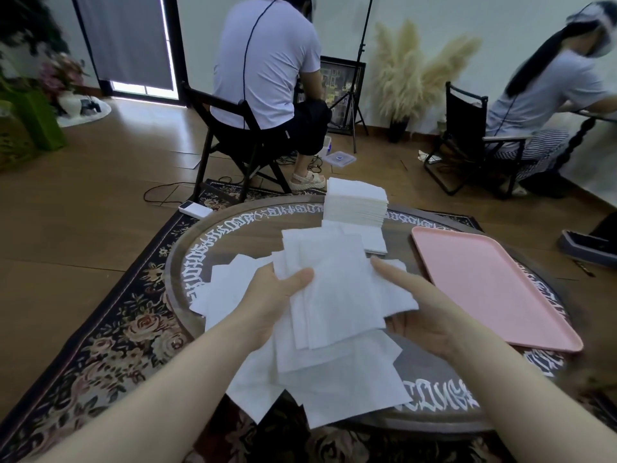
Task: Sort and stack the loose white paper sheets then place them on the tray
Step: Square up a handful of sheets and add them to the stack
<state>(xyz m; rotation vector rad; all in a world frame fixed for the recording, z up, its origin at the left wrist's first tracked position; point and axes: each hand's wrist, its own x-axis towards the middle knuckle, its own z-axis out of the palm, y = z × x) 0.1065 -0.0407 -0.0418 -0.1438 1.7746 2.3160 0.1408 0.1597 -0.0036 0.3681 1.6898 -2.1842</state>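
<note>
At the far left of the frame a floral rug (110, 335) lies on the wooden floor, and the round dark table (430, 372) with white lettering round its rim stands on it. Left of centre, the left hand (267, 305) grips a fanned bundle of white paper sheets (334, 295), its thumb pressed across the top sheet and its fingers hidden beneath. More loose sheets (337, 385) lie spread on the table under and around the bundle, some overhanging the near edge. Above centre, at the table's far side, a neat stack (357, 203) of the same sheets stands squared up. Right of centre, the right hand (424, 315) holds the bundle's right edge, thumb laid straight along the top and the palm under the sheets; its other fingers cannot be seen. Further right, the pink tray (494, 289) rests on the table, apart from the paper, with nothing on it.
</note>
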